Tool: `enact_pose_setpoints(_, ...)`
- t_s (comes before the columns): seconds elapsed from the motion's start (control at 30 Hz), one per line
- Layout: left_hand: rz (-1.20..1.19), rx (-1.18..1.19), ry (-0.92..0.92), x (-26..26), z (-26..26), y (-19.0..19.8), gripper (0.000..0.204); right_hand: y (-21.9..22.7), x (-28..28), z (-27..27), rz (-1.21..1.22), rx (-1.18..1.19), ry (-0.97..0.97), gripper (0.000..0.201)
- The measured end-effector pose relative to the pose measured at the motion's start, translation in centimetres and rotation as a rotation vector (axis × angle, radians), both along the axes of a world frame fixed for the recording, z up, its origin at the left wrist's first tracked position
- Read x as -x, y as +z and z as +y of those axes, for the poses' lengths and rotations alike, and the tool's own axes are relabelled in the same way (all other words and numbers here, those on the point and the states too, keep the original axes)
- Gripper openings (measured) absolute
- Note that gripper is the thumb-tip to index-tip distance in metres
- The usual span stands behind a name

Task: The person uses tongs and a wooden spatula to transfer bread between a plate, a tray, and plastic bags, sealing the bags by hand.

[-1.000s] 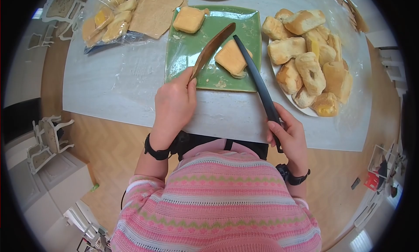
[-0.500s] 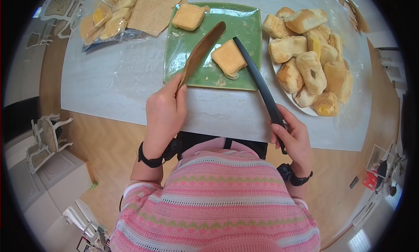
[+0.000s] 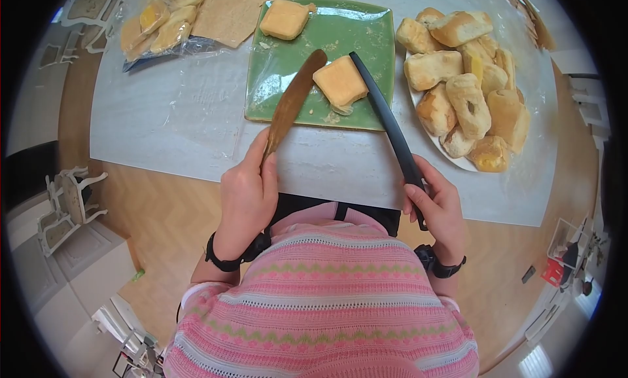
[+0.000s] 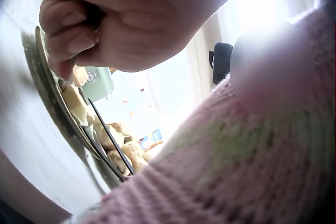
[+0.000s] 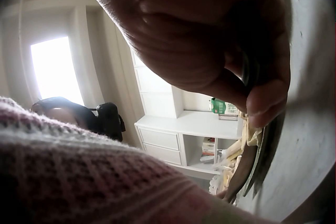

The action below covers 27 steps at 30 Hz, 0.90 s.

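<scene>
My left hand (image 3: 248, 195) grips the handle end of a brown wooden spatula (image 3: 294, 100), its rounded tip beside the left corner of a square, pale orange bun (image 3: 341, 81). A long, slim black utensil (image 3: 392, 129) is held between thumb and fingers of my right hand (image 3: 438, 201). Its far end lies along the bun's right edge, so the bun sits between the two tools. Under it is a square green plate (image 3: 347, 28) with crumbs. A second square bun (image 3: 284, 19) rests at the plate's back left corner.
Right of the green plate, a white plate (image 3: 463, 163) bears a heap of bread pieces (image 3: 468, 109). At the back left lie a clear plastic bag (image 3: 160, 24) of bread and a sheet of brown paper (image 3: 229, 15). The table's near edge runs just in front of the body.
The left hand has drawn the wooden spatula left and toward the body, its tip now lower beside the bun. The bun has shifted slightly left; the black utensil has barely moved.
</scene>
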<state>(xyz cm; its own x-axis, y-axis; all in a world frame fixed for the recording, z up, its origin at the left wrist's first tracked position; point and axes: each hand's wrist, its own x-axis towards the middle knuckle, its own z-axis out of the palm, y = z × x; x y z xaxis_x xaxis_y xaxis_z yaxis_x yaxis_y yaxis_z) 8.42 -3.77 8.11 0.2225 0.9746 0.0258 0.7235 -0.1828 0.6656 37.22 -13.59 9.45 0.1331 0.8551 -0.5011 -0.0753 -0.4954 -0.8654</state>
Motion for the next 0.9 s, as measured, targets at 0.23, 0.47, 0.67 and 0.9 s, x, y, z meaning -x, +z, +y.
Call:
enact_pose_setpoints(0.23,0.032,0.108,-0.054,-1.1,-0.4,-0.6,0.042,-0.3,0.1,0.0,0.007,-0.003,0.021,0.048)
enact_pose_setpoints(0.47,-0.048,0.023,-0.097,-3.1,0.4,-2.1,0.041,-0.8,0.2,-0.2,0.055,-0.009,0.052,0.049)
enact_pose_setpoints(0.67,0.008,0.073,-0.071,-2.0,1.2,-1.1,0.041,-0.1,-0.4,-0.4,0.033,-0.002,0.005,0.05)
enact_pose_setpoints(0.9,0.007,0.043,-0.108,-2.3,0.5,-1.5,0.041,-0.7,-1.0,-0.1,-0.006,0.017,0.056,0.049)
